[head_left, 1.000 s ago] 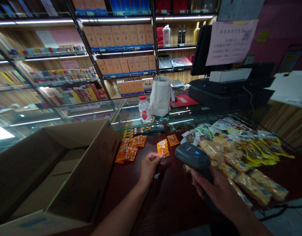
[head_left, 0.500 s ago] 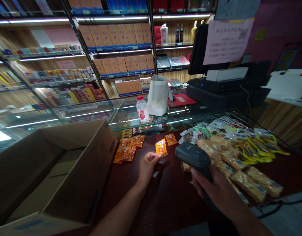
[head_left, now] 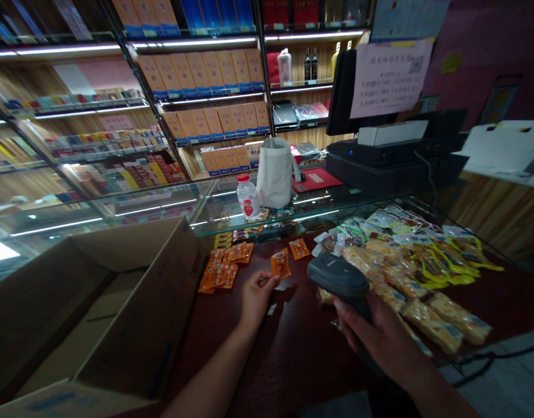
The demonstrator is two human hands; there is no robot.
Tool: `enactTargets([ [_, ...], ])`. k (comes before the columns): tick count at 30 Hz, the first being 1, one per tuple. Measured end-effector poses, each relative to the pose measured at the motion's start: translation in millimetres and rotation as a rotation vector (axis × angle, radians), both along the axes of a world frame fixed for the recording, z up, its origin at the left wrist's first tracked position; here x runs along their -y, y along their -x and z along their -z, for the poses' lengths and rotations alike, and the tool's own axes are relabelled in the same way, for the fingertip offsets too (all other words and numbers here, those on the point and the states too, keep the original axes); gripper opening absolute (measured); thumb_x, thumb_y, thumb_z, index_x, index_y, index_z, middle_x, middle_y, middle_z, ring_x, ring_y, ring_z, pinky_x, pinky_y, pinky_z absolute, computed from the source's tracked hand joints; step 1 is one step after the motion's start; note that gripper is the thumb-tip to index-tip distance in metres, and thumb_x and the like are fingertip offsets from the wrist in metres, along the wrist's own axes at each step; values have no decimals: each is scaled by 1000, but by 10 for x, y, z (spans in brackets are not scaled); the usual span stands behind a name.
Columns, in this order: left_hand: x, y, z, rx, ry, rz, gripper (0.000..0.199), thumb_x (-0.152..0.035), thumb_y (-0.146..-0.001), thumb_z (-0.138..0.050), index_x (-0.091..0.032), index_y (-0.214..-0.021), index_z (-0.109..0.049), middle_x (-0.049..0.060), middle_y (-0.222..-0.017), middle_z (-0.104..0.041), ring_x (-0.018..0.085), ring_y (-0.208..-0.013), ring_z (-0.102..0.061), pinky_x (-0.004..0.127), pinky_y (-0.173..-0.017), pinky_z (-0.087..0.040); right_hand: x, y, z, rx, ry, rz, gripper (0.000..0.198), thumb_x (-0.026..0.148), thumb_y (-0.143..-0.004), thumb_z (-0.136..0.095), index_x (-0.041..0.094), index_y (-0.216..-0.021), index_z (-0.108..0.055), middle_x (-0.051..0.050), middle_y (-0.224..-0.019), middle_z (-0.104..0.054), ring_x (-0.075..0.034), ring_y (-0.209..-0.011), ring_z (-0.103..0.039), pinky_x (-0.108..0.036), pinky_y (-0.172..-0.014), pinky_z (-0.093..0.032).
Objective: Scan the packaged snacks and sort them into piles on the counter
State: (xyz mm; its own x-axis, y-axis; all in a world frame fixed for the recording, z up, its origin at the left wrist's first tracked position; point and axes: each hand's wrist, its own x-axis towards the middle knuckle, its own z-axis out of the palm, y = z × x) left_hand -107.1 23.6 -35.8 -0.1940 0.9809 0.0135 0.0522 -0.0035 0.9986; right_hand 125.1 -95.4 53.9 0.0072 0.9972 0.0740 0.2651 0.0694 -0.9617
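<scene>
Between thumb and fingers, my left hand (head_left: 257, 297) pinches the lower edge of a small orange snack packet (head_left: 281, 264) just above the dark red tabletop (head_left: 288, 360). My right hand (head_left: 371, 331) is wrapped around the handle of a dark grey barcode scanner (head_left: 339, 276), its head tilted toward the packet but apart from it. Another orange packet (head_left: 299, 249) lies just beyond the held one. To the left, a pile of orange packets (head_left: 221, 268) rests beside the cardboard box.
An open cardboard box (head_left: 136, 313) takes up the left side. Packaged breads (head_left: 436, 328) and yellow-edged food pouches (head_left: 445, 255) cover the right. On the glass counter stand a red-capped bottle (head_left: 248, 200) and a white bag (head_left: 274, 174). Behind the goods sits a monitor (head_left: 342, 93).
A bright glow on the held packet has gone, and the packet now looks darker. The view has shifted slightly; both hands keep their grips.
</scene>
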Motion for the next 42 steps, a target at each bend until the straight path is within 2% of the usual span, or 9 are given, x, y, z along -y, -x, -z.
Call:
enactTargets([
  [3, -13, -12, 22, 73, 70, 10, 34, -40, -62, -87, -17, -75, -65, 3, -69, -75, 18, -62, -70, 23, -56, -51, 4, -65, -35, -45, 69, 42, 45, 67, -90, -55, 24, -76, -55, 6, -48, -56, -14, -47, -55, -27, -53, -43],
  [8, -118, -121, -5, 296, 254, 71, 29, -19, -63, -91, -15, -67, -63, 7, -76, -77, 16, -72, -75, 22, -72, -60, -24, -234, -64, -90, 78, 75, 48, 70, -88, -57, 22, -79, -57, 6, -54, -55, -12, -48, -51, -25, -50, -41],
  [15, -403, -384, -135, 223, 403, 165, 17, -5, -81, -73, -11, -68, -64, 15, -81, -77, 16, -73, -76, 22, -76, -62, -33, -302, -24, -108, 41, 72, 48, 66, -91, -58, 21, -74, -56, 5, -54, -55, -11, -51, -50, -24, -52, -41],
  [19, -448, -504, -149, 28, 446, 229, 14, -8, -87, -66, -12, -74, -62, 12, -75, -76, 17, -67, -76, 23, -68, -61, -4, -294, 0, -122, 48, 84, 47, 67, -88, -60, 22, -76, -57, 6, -52, -54, -12, -49, -49, -25, -51, -41],
  [23, -421, -449, -168, -265, 443, 248, 15, -20, -84, -73, -16, -84, -60, 5, -61, -70, 22, -55, -72, 30, -56, -58, 17, -322, -8, -112, 49, 79, 47, 68, -88, -60, 22, -76, -58, 6, -51, -55, -12, -48, -50, -25, -50, -40],
  [27, -458, -114, -336, -724, 272, 91, 18, -27, -81, -77, -18, -90, -64, 14, -91, -76, 32, -94, -74, 37, -80, -55, 36, -354, -28, -87, 57, 91, 48, 68, -86, -61, 22, -75, -58, 6, -50, -55, -12, -48, -51, -26, -51, -40],
  [31, -619, 335, -538, -1230, 106, -195, 24, -25, -91, -61, -13, -112, -66, 24, -131, -64, 39, -133, -51, 48, -106, -39, 49, -357, -44, -82, 68, 92, 48, 69, -86, -61, 22, -76, -58, 6, -49, -55, -12, -47, -51, -26, -50, -40],
  [36, -815, 643, -553, -1344, 193, -314, 47, -46, -90, -62, -2, -105, -69, 32, -118, -68, 46, -120, -54, 55, -101, -37, 47, -329, -36, -62, 55, 63, 46, 68, -87, -59, 23, -78, -57, 5, -52, -56, -13, -48, -53, -26, -50, -42],
  [42, -858, 752, -473, -1256, 136, -329, 22, -30, -80, -71, -13, -95, -71, 24, -117, -71, 43, -122, -54, 56, -103, -33, 31, -318, -11, -49, 58, 42, 43, 66, -88, -59, 24, -81, -56, 6, -52, -56, -14, -48, -54, -27, -50, -42],
])
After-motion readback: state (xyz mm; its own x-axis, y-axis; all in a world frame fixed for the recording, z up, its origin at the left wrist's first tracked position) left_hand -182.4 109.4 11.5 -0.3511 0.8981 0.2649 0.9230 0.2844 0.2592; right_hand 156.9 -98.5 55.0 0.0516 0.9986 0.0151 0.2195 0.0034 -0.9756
